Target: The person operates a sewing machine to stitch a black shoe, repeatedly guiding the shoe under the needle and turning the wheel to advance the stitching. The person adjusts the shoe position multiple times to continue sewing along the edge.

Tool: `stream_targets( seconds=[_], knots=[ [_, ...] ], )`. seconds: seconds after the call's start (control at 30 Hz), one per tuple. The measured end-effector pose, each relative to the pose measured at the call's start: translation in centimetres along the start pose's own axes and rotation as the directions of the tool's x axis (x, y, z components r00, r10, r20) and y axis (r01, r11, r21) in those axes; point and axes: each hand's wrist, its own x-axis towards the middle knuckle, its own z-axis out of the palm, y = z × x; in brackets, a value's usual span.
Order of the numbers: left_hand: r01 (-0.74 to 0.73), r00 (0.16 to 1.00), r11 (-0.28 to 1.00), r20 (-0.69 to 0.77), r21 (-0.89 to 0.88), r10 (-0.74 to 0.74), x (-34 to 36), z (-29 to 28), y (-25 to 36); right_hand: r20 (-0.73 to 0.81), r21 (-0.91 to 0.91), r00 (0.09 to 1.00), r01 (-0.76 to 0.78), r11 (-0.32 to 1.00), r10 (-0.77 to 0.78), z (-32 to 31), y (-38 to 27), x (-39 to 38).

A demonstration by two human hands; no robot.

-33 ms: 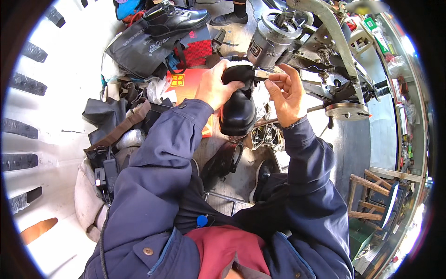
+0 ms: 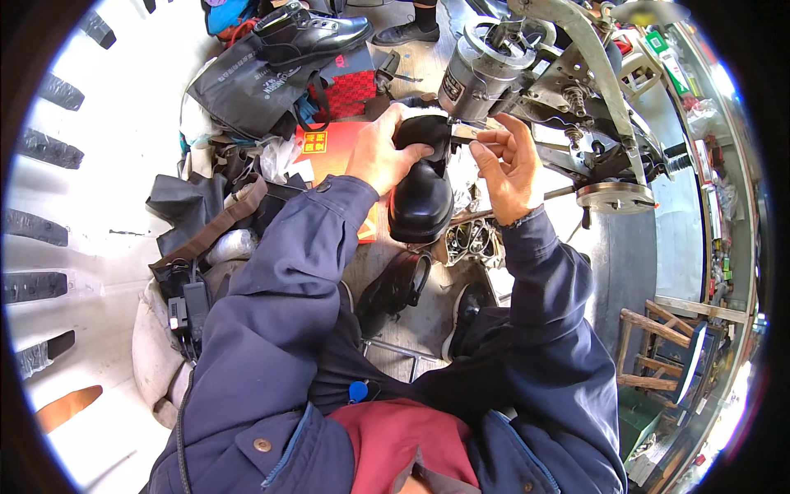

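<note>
My left hand [image 2: 383, 155] is closed around a black leather shoe [image 2: 421, 202], with the thumb pressed on its upper near the opening. The shoe's rounded toe points toward me. At the right side of its opening is a narrow, flat, pale strip [image 2: 465, 132], metal-looking with a brownish end. The curled fingers of my right hand [image 2: 510, 165] pinch that brownish end, while the thumb stands a little away. Whether the strip's far end touches the shoe lining is too small to tell.
A metal hand-cranked machine [image 2: 494, 70] stands just beyond my right hand. An orange-red box [image 2: 336, 140] lies left of the shoe, near a black bag [image 2: 247, 90] and another black shoe [image 2: 309, 37]. One more dark shoe [image 2: 395, 284] sits on the floor below. A wooden stool [image 2: 658, 346] is at right.
</note>
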Motion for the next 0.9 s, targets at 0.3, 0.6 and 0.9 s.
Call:
stream_targets(
  seconds=[0.3, 0.6, 0.9],
  knots=[
    [0.155, 0.988, 0.966, 0.042, -0.208, -0.15, 0.1, 0.4, -0.2, -0.104, 0.035, 0.995, -0.005, 0.999, 0.009, 0.3, 0.5, 0.8],
    [0.183, 0.98, 0.941, -0.027, -0.286, -0.199, -0.2, 1.5, -0.7, -0.186, 0.029, 0.982, 0.046, 0.999, -0.04, 0.6, 1.4, 1.3],
    [0.177, 0.976, 0.886, -0.042, -0.428, -0.215, -0.1, 2.0, -0.4, -0.29, -0.023, 0.957, 0.01, 1.0, -0.016, 1.4, 0.9, 1.6]
  ],
)
